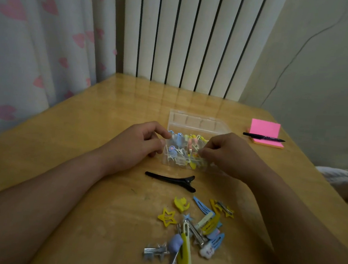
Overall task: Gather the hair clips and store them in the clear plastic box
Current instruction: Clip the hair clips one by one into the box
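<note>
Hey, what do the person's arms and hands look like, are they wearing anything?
No sleeves show: the left forearm and right forearm are bare to the picture's edge. The left hand and right hand have no gloves, and no ring, watch or bracelet is visible.

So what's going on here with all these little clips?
A person is tidying hair clips into a clear box. The left hand holds the box's left side; the right hand has its fingers curled at the right side, and whether they hold a clip is unclear. Many clips already lie inside. A black clip and a colourful pile wait on the table.
</note>
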A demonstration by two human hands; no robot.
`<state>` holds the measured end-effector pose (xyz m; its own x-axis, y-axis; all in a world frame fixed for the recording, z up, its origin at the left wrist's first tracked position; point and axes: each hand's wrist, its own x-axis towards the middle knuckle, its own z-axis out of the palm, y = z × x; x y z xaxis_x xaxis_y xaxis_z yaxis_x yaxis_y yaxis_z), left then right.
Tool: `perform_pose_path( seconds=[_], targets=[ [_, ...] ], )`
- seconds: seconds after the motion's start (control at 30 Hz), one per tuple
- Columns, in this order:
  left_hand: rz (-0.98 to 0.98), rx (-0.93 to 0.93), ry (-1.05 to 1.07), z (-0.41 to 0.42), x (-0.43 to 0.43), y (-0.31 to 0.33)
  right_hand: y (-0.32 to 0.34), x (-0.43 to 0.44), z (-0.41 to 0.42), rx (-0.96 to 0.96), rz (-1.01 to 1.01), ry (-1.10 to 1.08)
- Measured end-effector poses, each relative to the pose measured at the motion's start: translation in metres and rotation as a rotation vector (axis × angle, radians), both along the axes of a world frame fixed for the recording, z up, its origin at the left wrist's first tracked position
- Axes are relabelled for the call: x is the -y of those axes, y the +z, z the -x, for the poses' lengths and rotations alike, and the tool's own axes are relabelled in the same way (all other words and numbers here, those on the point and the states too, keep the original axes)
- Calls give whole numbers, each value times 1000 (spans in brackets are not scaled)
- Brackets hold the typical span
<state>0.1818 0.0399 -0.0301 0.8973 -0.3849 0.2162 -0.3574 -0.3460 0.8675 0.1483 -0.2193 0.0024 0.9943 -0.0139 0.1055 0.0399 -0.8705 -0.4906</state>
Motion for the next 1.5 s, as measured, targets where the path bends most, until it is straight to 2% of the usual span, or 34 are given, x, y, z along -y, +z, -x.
perform_pose_path(
  seconds=[0.2, 0.33, 0.4, 0.47, 0.6, 0.7, 0.8, 0.97, 1.03, 1.07, 1.13, 1.2, 1.3, 1.4, 1.5],
  targets=[
    [2, -2, -2, 0, -1, -1, 1, 0, 6, 96, -32, -2],
    [4, 0, -4, 3, -1, 2, 12, -6, 17, 228, -109, 103],
    [0, 2, 0, 4, -1, 3, 22, -11, 26, 168, -152, 215],
    [-1, 7, 2, 5, 0, 3, 32, -17, 34, 3, -130, 353],
    [7, 17, 10, 4, 0, 2, 40, -30, 45, -304, 122, 545],
    [6, 14, 3, 1, -1, 1, 39, -40, 51, -344, 303, 578],
    [4, 16, -3, 0, -2, -1, 36, -43, 53, -341, 394, 592],
    [0, 22, 1, 0, -2, 0, 38, -41, 53, -334, 337, 616],
    [4, 14, -3, 0, -2, -1, 45, -35, 53, -304, 186, 590],
    [7, 10, -6, 0, -2, -1, 50, -30, 51, -230, 74, 545],
    [11, 4, -7, 1, -2, 0, 55, -12, 43, 9, -133, 370],
    [9, 0, -2, 2, -1, 0, 49, 6, 33, 190, -243, 140],
    [8, -1, -3, 1, -1, -1, 28, 19, 19, 185, -248, -47],
    [-1, 3, -3, -1, -2, -2, 14, 11, 13, 106, -165, -45],
    [10, 1, -3, -1, -2, -2, 8, 4, 11, 105, -100, -19]
  ],
)
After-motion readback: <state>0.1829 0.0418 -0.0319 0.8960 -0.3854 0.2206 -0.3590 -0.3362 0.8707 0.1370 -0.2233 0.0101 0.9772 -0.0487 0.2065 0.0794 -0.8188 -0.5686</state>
